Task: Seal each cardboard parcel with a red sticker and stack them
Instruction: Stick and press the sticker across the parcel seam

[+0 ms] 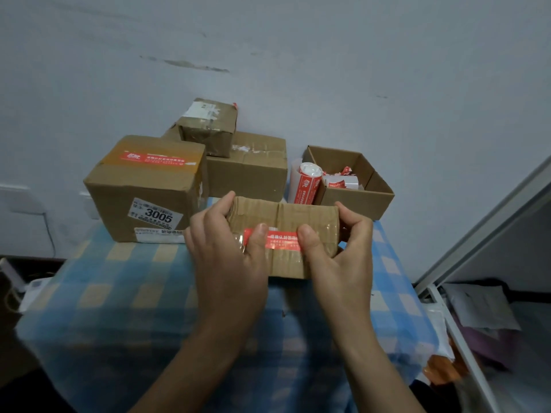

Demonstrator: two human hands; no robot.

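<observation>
A small cardboard parcel [286, 225] lies on the checked tablecloth at the centre, with a red sticker [281, 239] across its near top. My left hand [229, 248] grips the parcel's left end, its thumb pressing the sticker's left part. My right hand [343, 251] grips the right end, thumb on the sticker's right part. Behind, at the left, stands a large parcel [143, 189] marked 3005 with a red sticker on top. A medium parcel [253, 168] sits further back with a small taped parcel [208, 126] stacked on it.
A roll of red stickers [305, 183] stands beside an open cardboard box [357, 201] holding crumpled sticker scraps, at the back right. The blue checked table [119, 293] drops off at left and right. A white frame edge [477, 234] and a shelf lie to the right.
</observation>
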